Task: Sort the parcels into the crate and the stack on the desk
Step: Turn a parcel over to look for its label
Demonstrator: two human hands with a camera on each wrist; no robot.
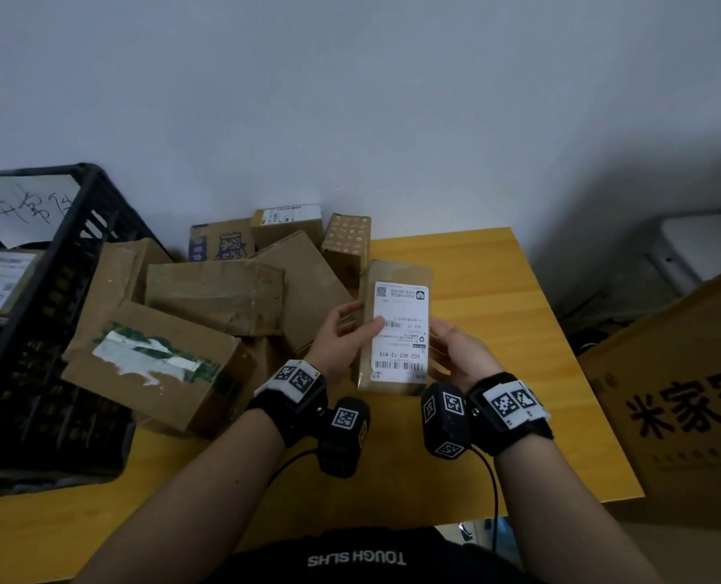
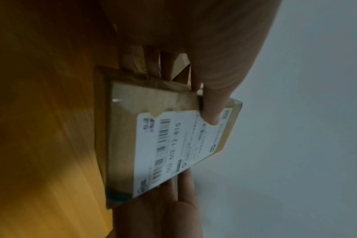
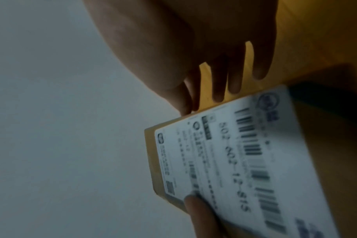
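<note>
- We see a yellow wooden desk (image 1: pixel 497 288), its right side bare up to the right edge.
- A black slatted plastic crate (image 1: pixel 46 330) stands at the desk's left edge; a labelled parcel (image 1: pixel 0 284) lies inside, beside a white sheet with handwriting we cannot read.
- A heap of brown cardboard parcels (image 1: pixel 207 297) lies against the wall, between crate and hands.
- A big brown carton (image 1: pixel 687 394) off the right edge bears "米家".
- Our left hand (image 1: pixel 341 335) and right hand (image 1: pixel 459 351) grasp a slim brown cardboard parcel (image 1: pixel 392 330) above the desk's middle; the left thumb lies on its white label (image 1: pixel 400 326), which reads "502-602-12-815".
</note>
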